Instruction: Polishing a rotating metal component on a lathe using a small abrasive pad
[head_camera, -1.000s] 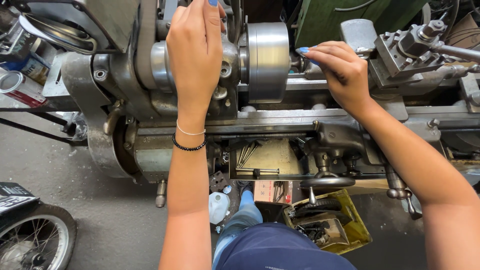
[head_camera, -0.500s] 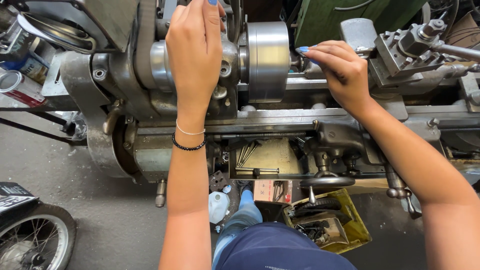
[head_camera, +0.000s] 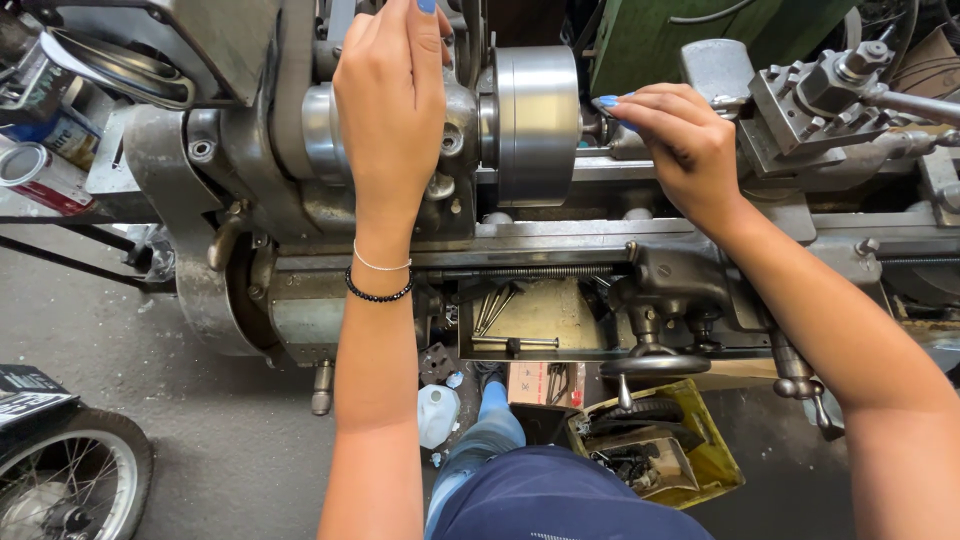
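I stand at a grey metal lathe (head_camera: 250, 150). My left hand (head_camera: 390, 120) reaches over the headstock beside the shiny steel chuck (head_camera: 535, 120); its fingertips run past the top edge of the view, so what they touch is hidden. My right hand (head_camera: 680, 150) is at the chuck's right face, with fingers pinched together on a small dark part (head_camera: 592, 128) sticking out of the chuck. My left wrist carries two thin bracelets.
The tool post (head_camera: 820, 90) sits right of my right hand. Below are the carriage handwheel (head_camera: 655, 365) and a chip tray (head_camera: 530, 320) holding loose tools. On the floor: a yellow crate (head_camera: 700, 460), a white bottle (head_camera: 437, 415), a spoked wheel (head_camera: 60, 480). Cans (head_camera: 40, 175) stand at left.
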